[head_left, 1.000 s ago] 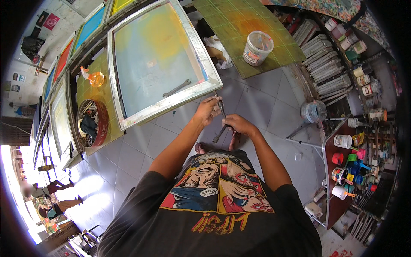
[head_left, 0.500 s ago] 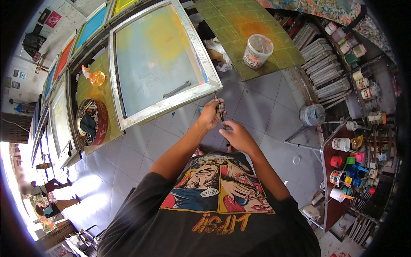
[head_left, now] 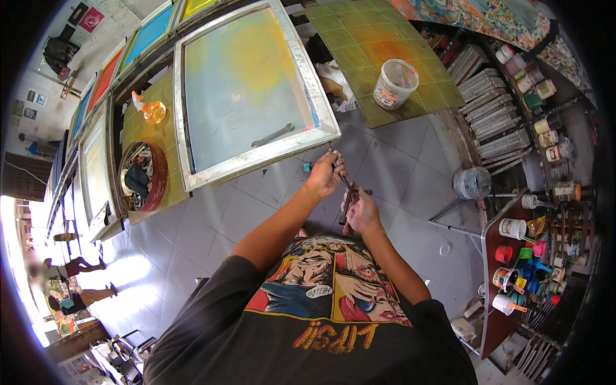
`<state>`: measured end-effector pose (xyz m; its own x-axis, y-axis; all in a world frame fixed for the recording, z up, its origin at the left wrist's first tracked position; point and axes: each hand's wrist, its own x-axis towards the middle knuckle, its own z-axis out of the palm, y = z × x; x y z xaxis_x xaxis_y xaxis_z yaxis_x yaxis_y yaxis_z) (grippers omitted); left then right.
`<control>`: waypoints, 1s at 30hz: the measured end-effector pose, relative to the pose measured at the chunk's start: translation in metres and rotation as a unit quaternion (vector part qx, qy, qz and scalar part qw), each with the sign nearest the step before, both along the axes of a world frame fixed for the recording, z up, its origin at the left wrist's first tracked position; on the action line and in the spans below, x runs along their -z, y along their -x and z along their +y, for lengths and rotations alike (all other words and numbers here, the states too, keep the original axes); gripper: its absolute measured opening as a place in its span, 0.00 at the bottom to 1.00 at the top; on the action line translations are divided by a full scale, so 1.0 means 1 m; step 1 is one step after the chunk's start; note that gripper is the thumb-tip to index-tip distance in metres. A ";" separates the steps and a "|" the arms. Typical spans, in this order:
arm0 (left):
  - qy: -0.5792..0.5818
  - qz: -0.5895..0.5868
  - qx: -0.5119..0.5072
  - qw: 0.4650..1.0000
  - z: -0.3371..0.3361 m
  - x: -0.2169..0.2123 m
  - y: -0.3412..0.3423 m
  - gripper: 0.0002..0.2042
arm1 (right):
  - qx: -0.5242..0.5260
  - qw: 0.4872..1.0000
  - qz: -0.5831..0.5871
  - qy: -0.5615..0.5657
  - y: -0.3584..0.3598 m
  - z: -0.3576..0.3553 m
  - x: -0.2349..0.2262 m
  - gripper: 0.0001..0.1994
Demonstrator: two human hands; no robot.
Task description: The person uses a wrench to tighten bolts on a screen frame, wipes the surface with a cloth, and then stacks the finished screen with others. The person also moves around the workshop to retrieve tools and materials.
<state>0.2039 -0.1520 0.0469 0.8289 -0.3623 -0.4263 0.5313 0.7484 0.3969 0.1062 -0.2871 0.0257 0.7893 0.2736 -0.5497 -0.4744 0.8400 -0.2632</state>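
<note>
Just below the near right corner of the framed mesh screen [head_left: 247, 70], my left hand [head_left: 327, 173] is closed around the upper shaft of a dark T-handled metal tool [head_left: 347, 204]. The shaft slants down toward my body. Closed on its crossbar is my right hand [head_left: 363, 213], lower and to the right. What the tip meets near the corner is hard to make out. An open-ended wrench [head_left: 273, 135] lies flat on the screen's near part.
On the green board [head_left: 353, 38] at right stands a clear plastic tub [head_left: 396, 85]. A spray bottle [head_left: 153, 110] and a red round tin [head_left: 157, 183] of tools sit left of the screen. Paint pots crowd a brown stand [head_left: 493, 256] at far right.
My right hand has shifted down and right and now grips the tool's crossbar. More of the dark tool shows between my hands. The whole view has shifted slightly.
</note>
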 end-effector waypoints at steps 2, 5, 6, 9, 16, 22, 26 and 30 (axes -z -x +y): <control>-0.010 -0.004 -0.018 1.000 -0.003 -0.002 0.001 0.07 | 0.036 0.995 0.050 0.079 0.001 -0.006 0.003 0.08; -0.059 0.035 -0.022 0.997 -0.009 -0.009 0.007 0.08 | 0.041 0.972 -0.041 0.227 0.006 -0.004 -0.008 0.06; -0.081 0.053 -0.019 0.995 -0.010 -0.011 0.010 0.09 | 0.003 0.944 -0.068 0.322 0.008 -0.002 -0.015 0.07; -0.072 0.114 0.007 0.991 -0.009 -0.017 0.017 0.07 | -0.084 0.808 -0.195 0.550 0.019 0.006 -0.042 0.09; -0.084 0.048 0.039 0.995 -0.005 -0.014 0.014 0.09 | -0.283 0.741 -0.417 0.444 0.038 0.000 -0.048 0.21; -0.093 0.026 0.038 0.995 -0.008 -0.011 0.012 0.08 | -0.365 0.827 -0.245 0.352 0.023 -0.005 0.011 0.30; -0.068 0.038 0.002 0.997 -0.014 -0.010 0.009 0.08 | -0.179 0.886 -0.184 0.386 0.025 -0.021 0.005 0.32; -0.051 0.081 -0.023 0.995 -0.017 -0.008 0.004 0.09 | -0.172 0.836 -0.299 0.427 0.038 -0.025 -0.026 0.30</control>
